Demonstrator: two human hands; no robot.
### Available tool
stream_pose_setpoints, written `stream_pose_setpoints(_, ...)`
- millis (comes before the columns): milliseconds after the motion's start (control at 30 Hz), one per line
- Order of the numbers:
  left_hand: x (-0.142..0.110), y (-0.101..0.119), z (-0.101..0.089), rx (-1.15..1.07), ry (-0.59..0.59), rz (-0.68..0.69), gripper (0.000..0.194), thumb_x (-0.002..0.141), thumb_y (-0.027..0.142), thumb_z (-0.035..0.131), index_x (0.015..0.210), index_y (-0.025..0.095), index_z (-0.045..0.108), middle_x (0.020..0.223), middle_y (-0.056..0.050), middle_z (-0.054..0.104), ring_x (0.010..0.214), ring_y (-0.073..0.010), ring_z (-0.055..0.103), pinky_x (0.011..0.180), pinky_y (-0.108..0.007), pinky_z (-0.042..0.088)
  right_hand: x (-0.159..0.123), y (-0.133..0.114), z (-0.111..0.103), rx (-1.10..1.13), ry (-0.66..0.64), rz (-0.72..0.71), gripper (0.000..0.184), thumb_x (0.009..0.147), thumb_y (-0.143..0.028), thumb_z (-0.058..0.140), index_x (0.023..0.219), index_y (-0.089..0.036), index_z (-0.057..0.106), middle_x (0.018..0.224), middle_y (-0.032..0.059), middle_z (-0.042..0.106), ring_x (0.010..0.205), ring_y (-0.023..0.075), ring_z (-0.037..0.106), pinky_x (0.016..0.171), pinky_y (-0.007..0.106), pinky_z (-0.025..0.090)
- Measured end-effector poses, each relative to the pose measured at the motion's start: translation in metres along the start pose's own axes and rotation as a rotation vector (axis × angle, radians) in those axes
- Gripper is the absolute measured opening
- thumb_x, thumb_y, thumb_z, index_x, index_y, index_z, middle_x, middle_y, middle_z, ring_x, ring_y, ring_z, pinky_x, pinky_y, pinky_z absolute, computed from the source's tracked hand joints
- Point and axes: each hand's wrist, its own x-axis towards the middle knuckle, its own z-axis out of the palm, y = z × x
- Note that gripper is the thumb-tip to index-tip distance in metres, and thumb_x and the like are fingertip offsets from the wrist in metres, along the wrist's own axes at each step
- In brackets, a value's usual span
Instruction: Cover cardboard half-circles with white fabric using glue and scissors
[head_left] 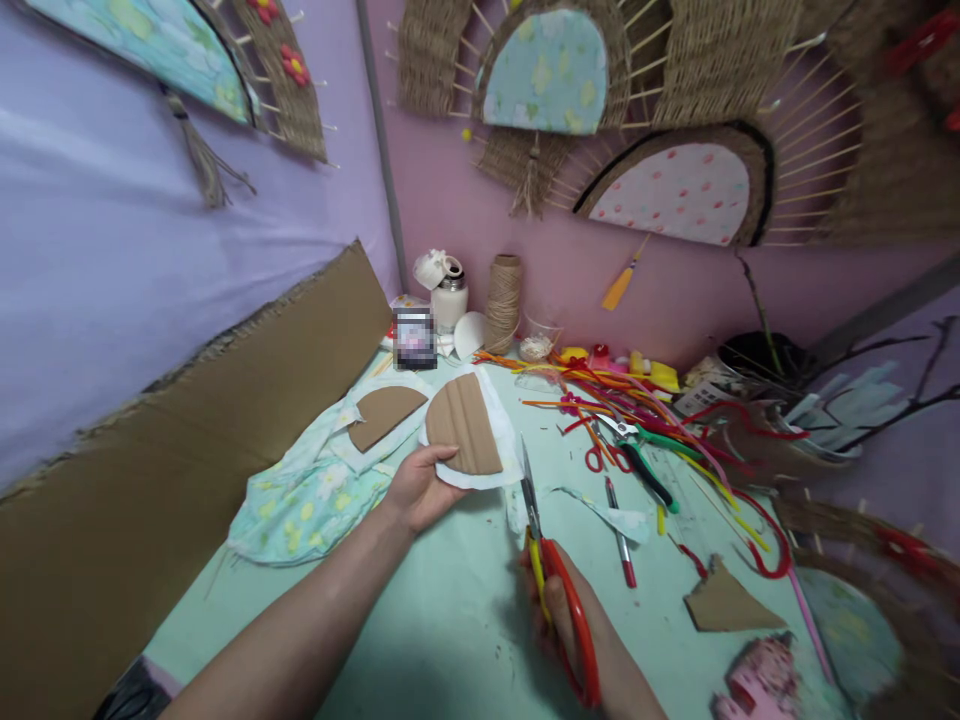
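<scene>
My left hand (433,490) grips a half-round cardboard piece (465,428) by its lower left edge, thumb on top. Pale fabric (504,425) shows as a border beyond the cardboard's edge. In my right hand (559,605) are scissors (576,625) with red and yellow handles, fingers wrapped through the loops. The blades point away from me, close to the fabric's lower right corner; I cannot tell whether they touch it. Behind my left hand, a second half-round cardboard (386,415) lies on cloth, beside crumpled floral fabric (300,505). A fabric scrap (619,520) lies right of the blades.
A tall cardboard sheet (187,440) borders the left side. Pliers (649,475), a red marker (621,535), small red scissors (604,458) and several pipe cleaners (600,380) cover the right. A twine spool (503,300) and a white bottle (449,300) stand at the back.
</scene>
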Motion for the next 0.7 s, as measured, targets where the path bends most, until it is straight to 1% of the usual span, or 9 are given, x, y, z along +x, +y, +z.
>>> stream_pose_setpoints(200,-0.0006,0.0,0.0005,0.009,0.0,0.008,0.077,0.072,-0.002,0.048,0.144,0.019,0.032,0.112,-0.012,0.068,0.103,-0.0289,0.065,0.098,-0.055,0.043,0.0025,0.0032,-0.0009,0.026,0.006,0.093,0.066,0.073,-0.08,0.046,0.103,-0.021,0.054,0.058,-0.0065,0.036,0.048,0.0081,0.034,0.042,0.018,0.027)
stream_pose_setpoints(367,-0.0012,0.0,0.0018,0.008,0.005,0.0,0.076,0.072,-0.002,0.047,0.143,0.018,0.033,0.109,-0.012,0.069,0.102,-0.0292,0.065,0.097,-0.055,0.044,0.006,0.0077,-0.0036,-0.012,-0.039,0.104,0.065,0.075,-0.079,0.043,0.1,-0.02,0.053,0.054,-0.0085,0.035,0.042,0.0063,0.032,0.038,0.017,0.028)
stream_pose_setpoints(600,-0.0023,0.0011,0.0036,0.018,0.063,-0.01,0.076,0.074,-0.003,0.045,0.145,0.018,0.03,0.101,-0.012,0.071,0.09,-0.0271,0.068,0.092,-0.055,0.048,0.0069,0.0057,-0.0042,-0.043,-0.027,0.103,0.066,0.075,-0.08,0.041,0.097,-0.019,0.052,0.054,-0.0083,0.037,0.041,0.0051,0.032,0.037,0.016,0.028)
stream_pose_setpoints(700,-0.0025,0.001,0.0023,0.026,0.057,-0.008,0.077,0.074,-0.003,0.045,0.146,0.018,0.029,0.101,-0.012,0.071,0.089,-0.0271,0.069,0.091,-0.055,0.048,0.007,0.004,-0.0038,-0.053,-0.03,0.119,0.067,0.074,-0.081,0.041,0.096,-0.019,0.052,0.053,-0.0086,0.036,0.04,0.0052,0.032,0.037,0.016,0.027)
